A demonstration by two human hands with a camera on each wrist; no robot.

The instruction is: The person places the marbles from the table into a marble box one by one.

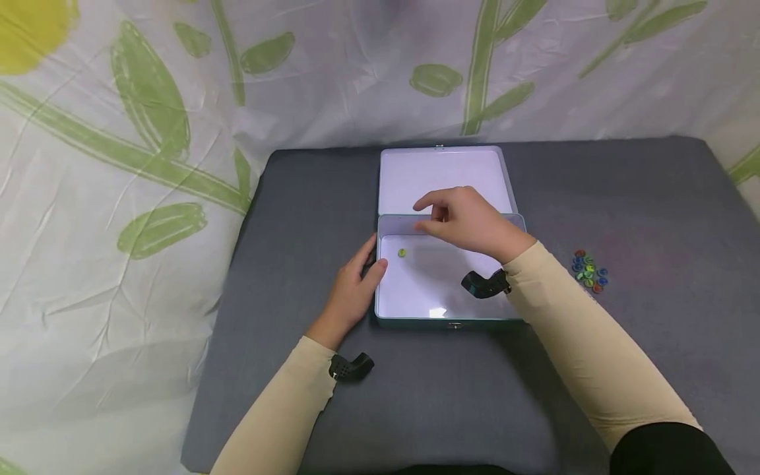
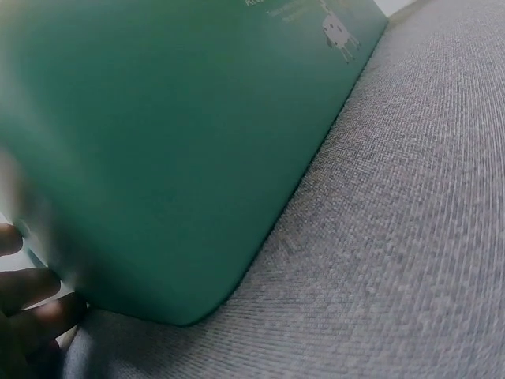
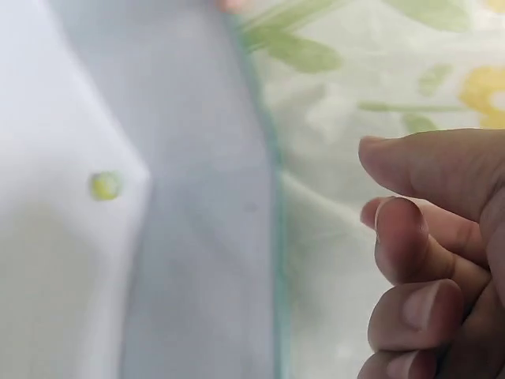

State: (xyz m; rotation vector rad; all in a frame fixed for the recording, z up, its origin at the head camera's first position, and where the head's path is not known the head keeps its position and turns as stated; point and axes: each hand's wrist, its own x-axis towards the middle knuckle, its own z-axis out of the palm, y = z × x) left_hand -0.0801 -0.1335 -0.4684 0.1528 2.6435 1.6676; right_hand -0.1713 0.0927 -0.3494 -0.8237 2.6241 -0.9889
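The left hand (image 1: 350, 290) pinches the left wall of the open box (image 1: 415, 284), thumb over the rim and fingers along the outside. The right hand (image 1: 469, 221) is raised over the box, just right of the frame's centre, its thumb and index finger apart with a gap between them, the other fingers curled in.

The box sits mid-frame on the grey desk (image 1: 415, 389), white inside and green outside, its lid (image 1: 442, 178) laid back toward the top of the frame. A small yellow-green piece (image 1: 402, 253) lies on the box floor, upper left. More small coloured pieces (image 1: 589, 272) lie clustered on the desk, centre right of the frame.
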